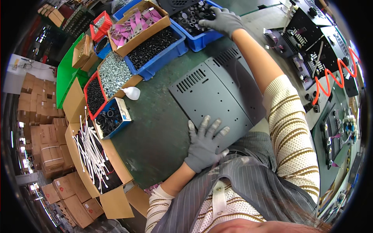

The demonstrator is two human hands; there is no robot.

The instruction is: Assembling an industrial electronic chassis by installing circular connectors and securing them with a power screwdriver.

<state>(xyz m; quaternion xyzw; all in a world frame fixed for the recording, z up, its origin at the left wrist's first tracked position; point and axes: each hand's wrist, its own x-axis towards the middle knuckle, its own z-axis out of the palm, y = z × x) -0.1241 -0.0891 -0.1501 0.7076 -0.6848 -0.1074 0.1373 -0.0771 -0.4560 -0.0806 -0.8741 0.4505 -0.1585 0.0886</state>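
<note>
My left hand [206, 144], in a grey glove, lies with fingers spread on the near left edge of a dark grey metal panel [213, 97]. Two rows of slots and several small holes pierce the panel. My right hand [225, 21], gloved too, reaches over a blue bin [199, 43] at the far edge of the bench. Its fingers and thumb are apart over round black plastic parts [190, 21] in that bin, and I see nothing held between them. My right forearm passes over the panel's far right part.
Left of the panel stand a blue bin of black screws [153, 48], a carton of purple ribbon cables [136, 23], a box of silver screws [114, 72] and a white squeeze bottle [132, 93]. White cables [91, 155] fill a carton. An orange coiled hose [328, 83] hangs at right near black assemblies [311, 46].
</note>
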